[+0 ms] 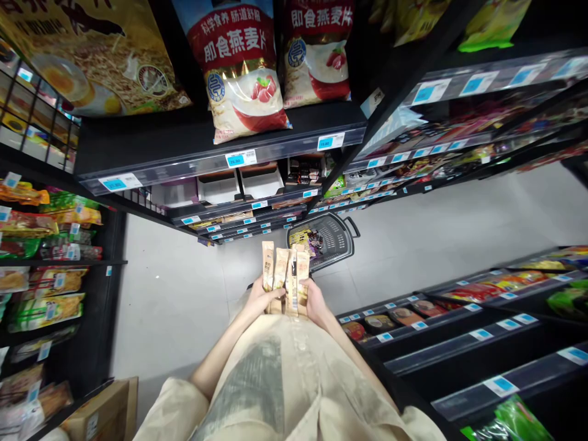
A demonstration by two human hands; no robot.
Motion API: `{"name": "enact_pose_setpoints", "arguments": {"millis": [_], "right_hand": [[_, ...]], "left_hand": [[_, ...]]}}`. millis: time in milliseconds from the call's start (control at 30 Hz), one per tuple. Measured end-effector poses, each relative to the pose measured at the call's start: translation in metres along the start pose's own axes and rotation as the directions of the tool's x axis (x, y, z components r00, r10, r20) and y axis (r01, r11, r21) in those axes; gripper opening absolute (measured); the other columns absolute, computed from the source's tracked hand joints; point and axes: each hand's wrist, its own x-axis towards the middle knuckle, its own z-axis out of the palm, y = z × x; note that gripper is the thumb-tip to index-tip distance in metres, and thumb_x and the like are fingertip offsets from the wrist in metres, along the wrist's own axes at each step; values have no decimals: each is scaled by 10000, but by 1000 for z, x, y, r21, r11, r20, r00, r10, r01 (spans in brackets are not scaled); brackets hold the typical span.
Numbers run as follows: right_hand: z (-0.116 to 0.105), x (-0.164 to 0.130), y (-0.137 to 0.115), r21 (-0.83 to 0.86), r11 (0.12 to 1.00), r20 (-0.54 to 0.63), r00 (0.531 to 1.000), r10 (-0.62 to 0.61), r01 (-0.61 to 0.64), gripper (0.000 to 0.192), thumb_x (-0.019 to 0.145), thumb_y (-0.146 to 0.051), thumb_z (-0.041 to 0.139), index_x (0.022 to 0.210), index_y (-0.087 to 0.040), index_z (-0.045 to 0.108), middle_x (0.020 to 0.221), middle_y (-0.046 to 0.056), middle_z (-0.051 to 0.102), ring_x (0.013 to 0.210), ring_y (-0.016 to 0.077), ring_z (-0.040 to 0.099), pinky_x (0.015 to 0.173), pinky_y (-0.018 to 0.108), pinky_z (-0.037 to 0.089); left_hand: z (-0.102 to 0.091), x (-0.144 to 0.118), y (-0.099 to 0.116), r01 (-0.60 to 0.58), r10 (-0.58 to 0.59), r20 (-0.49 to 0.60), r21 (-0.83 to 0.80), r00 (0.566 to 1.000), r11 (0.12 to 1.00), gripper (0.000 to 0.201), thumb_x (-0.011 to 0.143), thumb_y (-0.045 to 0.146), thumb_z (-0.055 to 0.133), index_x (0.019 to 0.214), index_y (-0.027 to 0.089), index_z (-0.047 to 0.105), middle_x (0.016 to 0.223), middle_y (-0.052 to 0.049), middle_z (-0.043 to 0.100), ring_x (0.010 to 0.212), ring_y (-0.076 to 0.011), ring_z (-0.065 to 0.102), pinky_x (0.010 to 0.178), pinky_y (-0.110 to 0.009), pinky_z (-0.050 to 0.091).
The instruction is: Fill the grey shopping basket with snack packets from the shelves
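Note:
Several slim tan stick packets [280,269] with printed fronts stand side by side between my two hands, close in front of my body. My left hand [261,301] is closed on the left packets, its thumb laid across their front. On the right side, my right hand [315,299] grips the outer packets, fingers mostly behind them. Beyond the packets a grey shopping basket [337,239] rests on the floor, with yellow and dark purple packages [310,241] inside.
A dark shelf [220,162] ahead bears red and white oatmeal bags [245,73], with open white boxes [261,182] lower down. Packaged food [50,306] fills a shelf at left, above a cardboard box [98,410]. Another shelf [441,334] runs along the right.

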Motion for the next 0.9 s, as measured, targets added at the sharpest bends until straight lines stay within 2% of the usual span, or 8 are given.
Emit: {"name": "enact_pose_setpoints", "arguments": {"millis": [67, 133, 300, 433, 533, 633, 700, 900], "right_hand": [[-1, 1, 0, -22, 999, -29, 999, -25, 24, 328, 571, -358, 840, 827, -231, 679, 762, 36, 773, 798, 275, 760, 712, 374, 640], [-2, -1, -1, -73, 995, -47, 996, -75, 71, 401, 547, -297, 909, 875, -235, 686, 805, 26, 786, 790, 257, 761, 718, 358, 636], [0, -1, 1, -164, 970, 38, 984, -174, 178, 601, 508, -296, 1012, 1021, -227, 707, 919, 39, 801, 817, 257, 768, 779, 376, 627], [6, 8, 4, -305, 902, 41, 951, -307, 305, 636, 474, -298, 1026, 1022, -192, 720, 1003, 71, 802, 884, 255, 759, 867, 383, 602], [9, 10, 2, -383, 841, 81, 921, -380, 381, 573, 543, -318, 992, 1042, -209, 733, 1074, 80, 801, 961, 267, 753, 914, 390, 589], [9, 8, -1, -389, 828, 136, 914, -383, 404, 367, 701, -376, 880, 1020, -246, 754, 1084, 56, 801, 1013, 271, 749, 943, 383, 586], [7, 6, -2, -395, 821, 135, 910, -393, 413, 318, 734, -373, 839, 1019, -255, 759, 1075, 45, 799, 1028, 268, 745, 960, 379, 580], [4, 10, 1, -372, 848, 14, 915, -402, 378, 584, 554, -373, 977, 1046, -198, 714, 1059, 92, 795, 927, 269, 747, 867, 390, 602]], "left_hand": [[-2, 1, -2, 0, 0, -20, 3, 1000, 1000, 623, 571, 423, 963, 1035, 138, 661, 982, -91, 769, 819, -243, 725, 757, -354, 601], [-4, 3, -3, -35, 35, -38, 22, 999, 999, 641, 575, 426, 964, 1058, 134, 660, 1039, -112, 772, 904, -263, 738, 831, -367, 599], [-9, 6, -3, -96, 100, -69, 59, 993, 994, 675, 600, 498, 950, 1088, 140, 649, 1160, -157, 765, 1113, -321, 724, 1001, -409, 561], [-7, 8, -2, -128, 129, -5, 55, 992, 990, 690, 671, 569, 909, 1145, 145, 639, 1210, -163, 753, 1137, -324, 718, 1015, -414, 559], [-6, 9, -2, -149, 147, 46, 44, 988, 988, 722, 718, 618, 874, 1209, 145, 635, 1245, -163, 741, 1186, -318, 701, 1066, -413, 534], [-6, 11, -3, -138, 135, 78, 43, 988, 989, 727, 777, 664, 815, 1246, 141, 628, 1247, -161, 740, 1183, -310, 701, 1068, -409, 531], [-7, 12, -4, -118, 115, 94, 29, 989, 993, 750, 777, 661, 818, 1275, 141, 611, 1235, -160, 745, 1144, -308, 716, 1035, -410, 550], [-4, 15, -5, -125, 125, 58, -1, 991, 992, 709, 720, 530, 888, 1243, 147, 600, 1255, -163, 743, 1168, -318, 715, 1057, -428, 549]]}}
